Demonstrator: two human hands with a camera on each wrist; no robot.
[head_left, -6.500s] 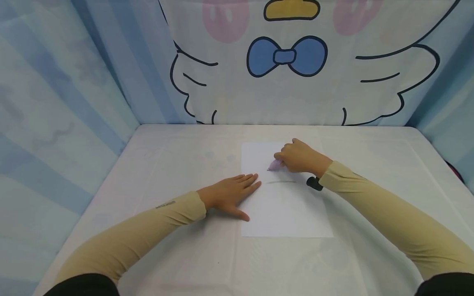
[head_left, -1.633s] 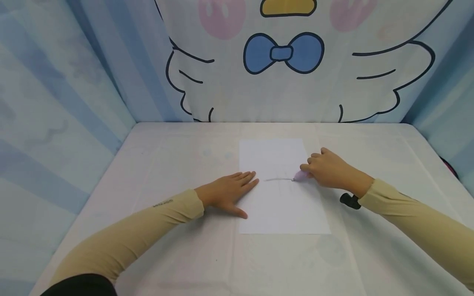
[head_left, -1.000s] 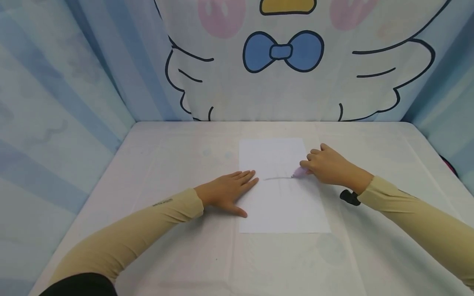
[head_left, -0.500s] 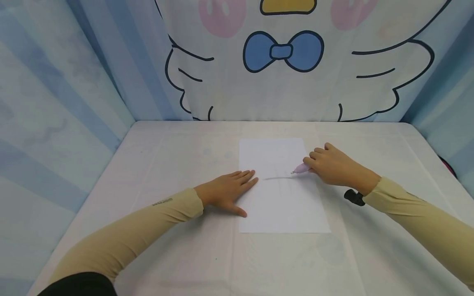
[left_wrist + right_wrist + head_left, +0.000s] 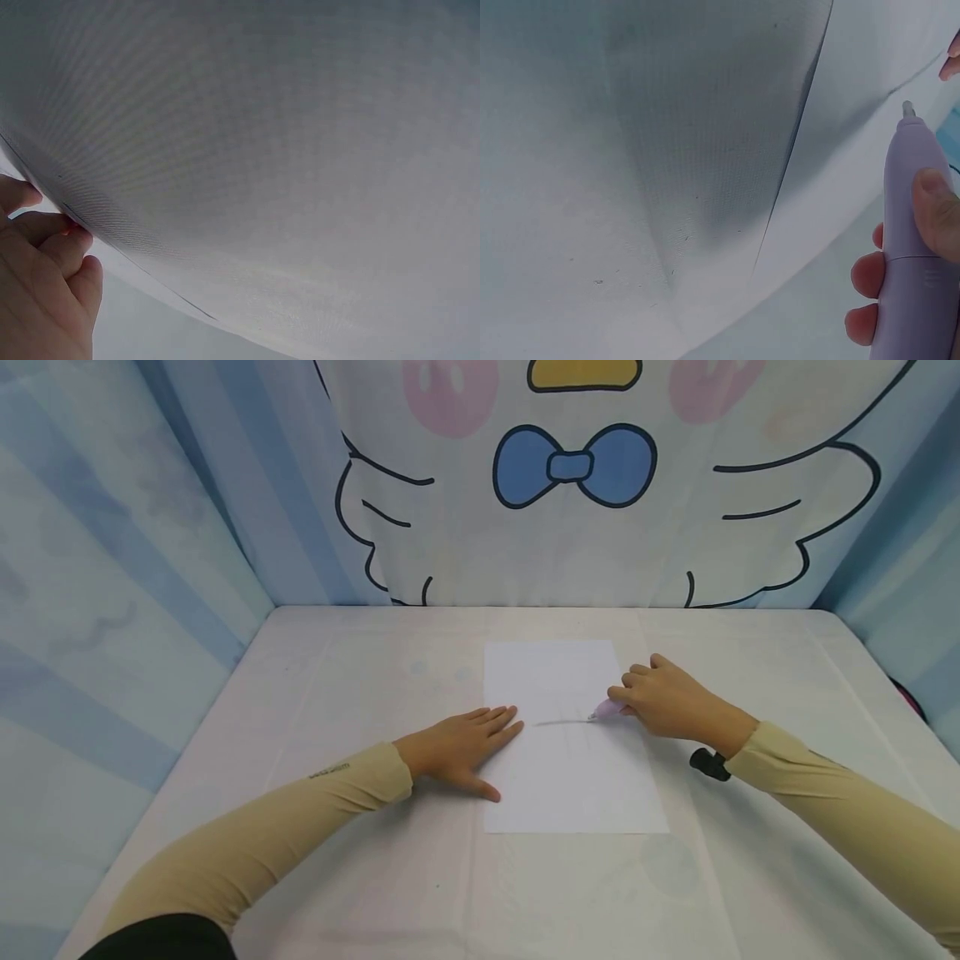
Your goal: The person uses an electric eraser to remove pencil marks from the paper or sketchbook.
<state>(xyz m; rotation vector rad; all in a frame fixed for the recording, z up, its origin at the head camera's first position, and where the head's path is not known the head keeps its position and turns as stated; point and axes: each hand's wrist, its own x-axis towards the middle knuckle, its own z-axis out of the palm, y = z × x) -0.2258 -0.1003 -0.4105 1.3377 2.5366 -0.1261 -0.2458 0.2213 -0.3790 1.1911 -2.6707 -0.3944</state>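
A white sheet of paper [image 5: 577, 785] lies on the table with a thin grey line [image 5: 558, 722] across its middle. My left hand [image 5: 463, 752] rests flat on the sheet's left edge, fingers straight and slightly spread. From the right, my right hand [image 5: 663, 700] grips a light purple electric eraser [image 5: 606, 708], thick-bodied with a short pale tip. That tip is at the line's right end in the head view. In the right wrist view the thumb lies along the eraser's barrel [image 5: 909, 300], fingers curled round its other side. Only part of the left hand [image 5: 45, 277] shows in the left wrist view.
A white cloth covers the table [image 5: 360, 677]. Behind it hangs a curtain [image 5: 577, 552] with a cartoon figure and blue bow tie, and blue curtains [image 5: 112, 610] close off the sides. A black wrist camera [image 5: 708, 763] sits under the right wrist.
Since the earliest frame my right hand has moved right and nearer, bringing the eraser tip to the line's right end. Lately it lifts slightly and returns. My left hand stays in place.
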